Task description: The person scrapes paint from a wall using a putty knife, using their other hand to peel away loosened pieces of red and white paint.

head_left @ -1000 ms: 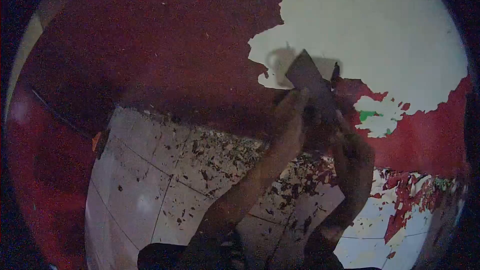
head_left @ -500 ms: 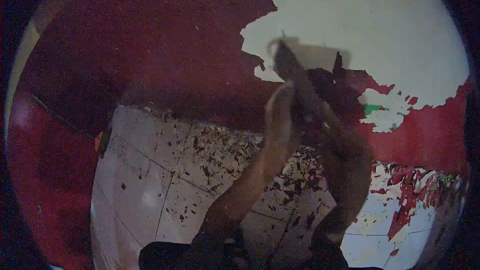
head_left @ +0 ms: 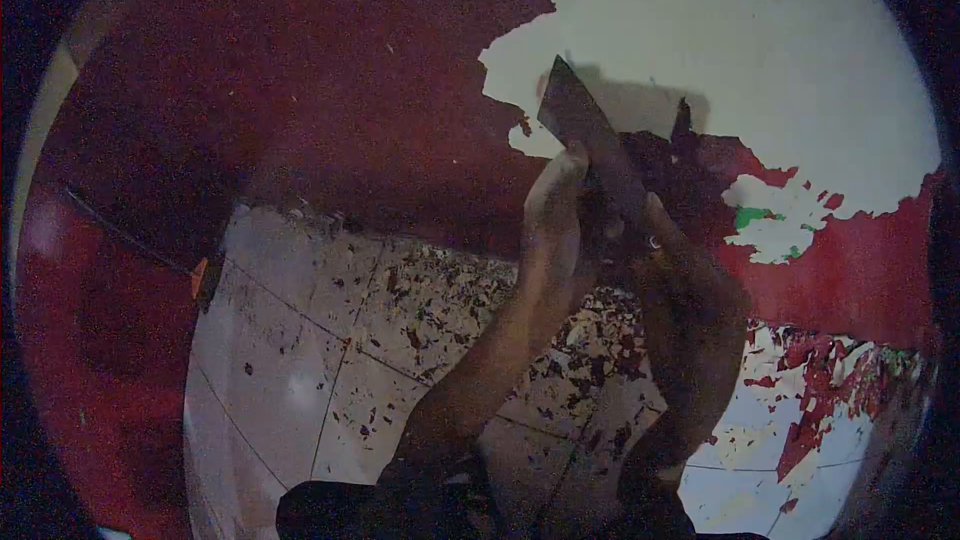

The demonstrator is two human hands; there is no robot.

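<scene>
A paint scraper [head_left: 574, 108] with a dark, flat, angled blade points up against the wall, its tip over a pale bare patch beside the ragged red paint edge. My left hand [head_left: 560, 185] is closed at the base of the blade, fingers toward the tool. Lower and to the right, my right hand [head_left: 655, 230] is closed around the scraper's handle; a ring-like glint shows on it. Shade hides most of the fingers of both hands. The dark red paint [head_left: 350, 90] covers the wall on the left, while the stripped pale wall [head_left: 760, 30] spreads on the upper right.
Paint flakes [head_left: 600, 335] litter the tiled floor [head_left: 270, 340] along the wall's foot. More red scraps [head_left: 810, 400] lie at the right. A small green spot [head_left: 752, 216] shows on the wall. An orange piece [head_left: 199, 278] is at the left corner.
The scraper's blade, blurred before, now shows sharply with its broad side turned more to view. Both hands stay nearly in place on it.
</scene>
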